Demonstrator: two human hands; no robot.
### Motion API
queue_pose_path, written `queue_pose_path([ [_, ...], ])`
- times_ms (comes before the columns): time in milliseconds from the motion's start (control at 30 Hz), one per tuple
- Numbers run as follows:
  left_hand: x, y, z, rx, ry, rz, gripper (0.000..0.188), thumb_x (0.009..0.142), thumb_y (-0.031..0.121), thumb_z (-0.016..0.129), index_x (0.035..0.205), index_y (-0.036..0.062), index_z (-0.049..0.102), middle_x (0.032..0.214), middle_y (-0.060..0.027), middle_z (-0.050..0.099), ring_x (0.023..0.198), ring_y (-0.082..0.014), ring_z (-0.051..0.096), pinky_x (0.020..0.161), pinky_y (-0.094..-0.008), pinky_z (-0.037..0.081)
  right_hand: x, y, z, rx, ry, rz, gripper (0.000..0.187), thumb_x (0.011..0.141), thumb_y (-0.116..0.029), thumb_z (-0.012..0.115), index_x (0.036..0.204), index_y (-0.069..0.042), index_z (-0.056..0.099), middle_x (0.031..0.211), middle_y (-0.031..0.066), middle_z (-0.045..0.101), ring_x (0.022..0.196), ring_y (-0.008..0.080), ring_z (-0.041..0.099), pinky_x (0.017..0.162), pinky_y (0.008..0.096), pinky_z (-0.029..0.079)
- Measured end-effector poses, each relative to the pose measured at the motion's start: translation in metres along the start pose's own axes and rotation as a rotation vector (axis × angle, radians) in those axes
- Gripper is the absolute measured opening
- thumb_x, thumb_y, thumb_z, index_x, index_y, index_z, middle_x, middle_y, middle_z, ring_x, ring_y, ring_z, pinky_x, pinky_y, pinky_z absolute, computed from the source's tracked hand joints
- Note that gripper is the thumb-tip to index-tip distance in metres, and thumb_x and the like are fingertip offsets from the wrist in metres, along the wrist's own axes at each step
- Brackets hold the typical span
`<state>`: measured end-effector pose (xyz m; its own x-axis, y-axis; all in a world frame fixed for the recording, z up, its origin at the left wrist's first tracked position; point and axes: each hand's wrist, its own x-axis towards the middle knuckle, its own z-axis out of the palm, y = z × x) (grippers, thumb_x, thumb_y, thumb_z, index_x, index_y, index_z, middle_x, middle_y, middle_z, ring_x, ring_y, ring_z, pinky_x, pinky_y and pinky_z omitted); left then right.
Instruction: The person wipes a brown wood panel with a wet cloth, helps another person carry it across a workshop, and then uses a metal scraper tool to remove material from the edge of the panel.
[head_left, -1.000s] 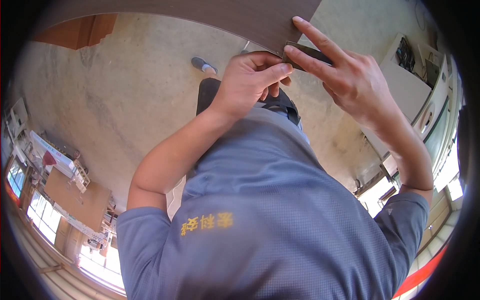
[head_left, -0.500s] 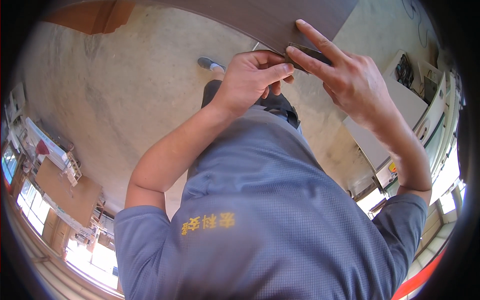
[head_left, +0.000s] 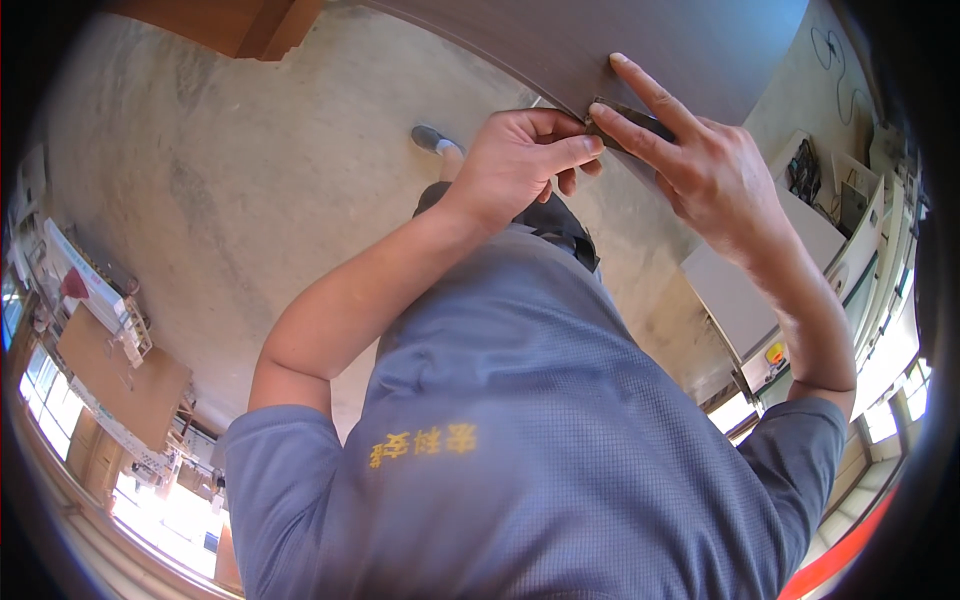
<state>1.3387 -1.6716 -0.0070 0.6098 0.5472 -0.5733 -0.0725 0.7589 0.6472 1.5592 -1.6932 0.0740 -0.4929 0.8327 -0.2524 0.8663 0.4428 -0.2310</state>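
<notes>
A large grey-brown panel spans the top of the view. A small dark flat piece lies at the panel's lower edge. My left hand is curled, with thumb and forefinger pinched at the left end of that piece. My right hand has its fingers stretched out, and the index and middle fingers hold the piece against the panel. Both forearms rise over my blue-grey shirt, which fills the lower half of the view.
Bare concrete floor lies below, with one grey shoe showing beyond my left wrist. White benches and cabinets stand at the right. Wooden boards and cluttered shelves line the left. An orange-brown wooden piece sits at the top left.
Both hands keep the same grip at the panel's edge. The view has drifted a little, so more of the panel shows at the top.
</notes>
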Motion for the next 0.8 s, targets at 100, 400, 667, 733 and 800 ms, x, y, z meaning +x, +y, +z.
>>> queue_pose_path([
  [100,0.001,0.008,-0.014,0.011,0.018,-0.004,0.017,0.097,0.021,0.071,0.103,0.0052,0.075,0.086,-0.0056,0.074,0.063,-0.0058,0.059,0.053,-0.0212,0.041,0.017,-0.002,-0.001,0.006,0.007,-0.006,0.058,0.086,-0.009,0.074,0.14,-0.026,0.062,0.159,0.0063,0.044,0.075,0.0261,0.073,0.067,0.0379,0.06],
  [400,0.0,0.05,-0.063,-0.004,0.094,0.037,0.014,0.096,0.02,0.072,0.098,0.0069,0.076,0.083,-0.0034,0.074,0.063,-0.0055,0.058,0.055,-0.0212,0.04,0.086,-0.016,-0.016,0.033,0.04,-0.051,0.06,0.083,-0.005,0.069,0.14,-0.024,0.062,0.156,0.0094,0.047,0.077,0.0304,0.072,0.07,0.0399,0.06],
  [667,-0.001,0.085,-0.113,-0.009,0.127,0.088,0.015,0.095,0.022,0.074,0.099,0.0081,0.076,0.085,-0.0033,0.073,0.063,-0.006,0.057,0.056,-0.0225,0.039,0.148,-0.033,-0.028,0.006,0.045,-0.048,0.054,0.087,-0.007,0.067,0.138,-0.025,0.064,0.153,0.0097,0.051,0.08,0.0324,0.073,0.073,0.0418,0.059],
  [733,0.001,0.095,-0.126,-0.014,0.124,0.108,0.015,0.094,0.022,0.074,0.099,0.0079,0.076,0.085,-0.0035,0.073,0.063,-0.0062,0.057,0.056,-0.0226,0.039,0.164,-0.035,-0.028,-0.029,0.07,-0.043,0.08,0.075,0.01,0.062,0.143,-0.032,0.058,0.158,0.0014,0.046,0.078,0.0298,0.073,0.071,0.0396,0.061],
  [800,0.003,0.102,-0.14,-0.043,0.114,0.105,0.016,0.095,0.022,0.074,0.1,0.0073,0.075,0.085,-0.0035,0.072,0.064,-0.0063,0.057,0.056,-0.0225,0.039,0.18,-0.038,-0.028,-0.044,0.072,-0.039,0.08,0.075,0.01,0.063,0.143,-0.032,0.058,0.159,0.0014,0.046,0.079,0.0296,0.073,0.072,0.0395,0.061],
])
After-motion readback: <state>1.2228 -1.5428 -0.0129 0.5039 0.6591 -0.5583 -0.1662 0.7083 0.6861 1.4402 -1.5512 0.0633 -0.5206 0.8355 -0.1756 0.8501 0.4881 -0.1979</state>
